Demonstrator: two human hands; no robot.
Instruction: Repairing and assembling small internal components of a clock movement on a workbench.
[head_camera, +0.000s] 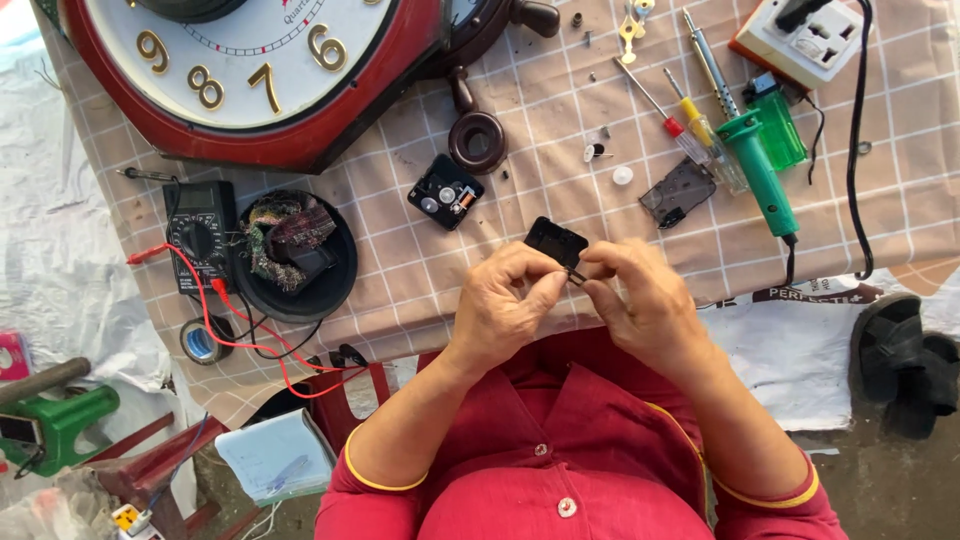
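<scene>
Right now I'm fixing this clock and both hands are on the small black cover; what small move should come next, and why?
Probably carry the black cover left to the open movement. Left hand and right hand both pinch it above the cloth, and the movement lies uncovered with its gears showing.

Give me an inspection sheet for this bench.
Surface: checked cloth over a table.
Job's things: small black part pinched between both hands; open clock movement and clear cover lying apart.
Clutter: red wall clock, multimeter, black dish, tape roll, screwdrivers, soldering iron, lighter, loose screws.
Grippers: left hand and right hand both grip the part.
Cables: red meter leads; black cord from socket block.
Surroundings: white sheet, sandals, green tool.
</scene>
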